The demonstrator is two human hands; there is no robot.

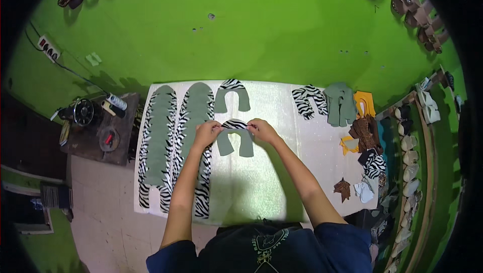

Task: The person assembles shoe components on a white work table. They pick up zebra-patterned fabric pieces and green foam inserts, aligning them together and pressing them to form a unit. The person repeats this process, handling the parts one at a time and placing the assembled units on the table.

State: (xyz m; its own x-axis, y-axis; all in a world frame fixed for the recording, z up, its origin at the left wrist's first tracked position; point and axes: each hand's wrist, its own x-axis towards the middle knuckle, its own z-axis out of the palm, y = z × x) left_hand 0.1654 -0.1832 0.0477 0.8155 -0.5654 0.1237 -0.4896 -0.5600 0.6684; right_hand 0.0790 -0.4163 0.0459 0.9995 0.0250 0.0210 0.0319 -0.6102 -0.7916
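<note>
My left hand (205, 134) pinches the left end of a curved zebra-print piece (235, 123), and my right hand (262, 131) pinches its right end. The strip lies along the top of a grey-green arch-shaped piece (225, 145), whose two legs point toward me. Just beyond is a similar arch piece (221, 103) with a zebra-print top. On the left, grey-green pieces (161, 142) overlap in two long rows with zebra-print edges showing. At the far right of the table are a zebra-print stack (306, 102) and a grey-green stack (339, 104).
Yellow pieces (364, 103), brown pieces (366, 133) and scraps lie along the white table's (322, 172) right side. A wooden side table (108, 158) at left bears a machine with a handwheel (83, 112) and thread spools. Footwear (410, 158) lines a rack at right; sandals hang above.
</note>
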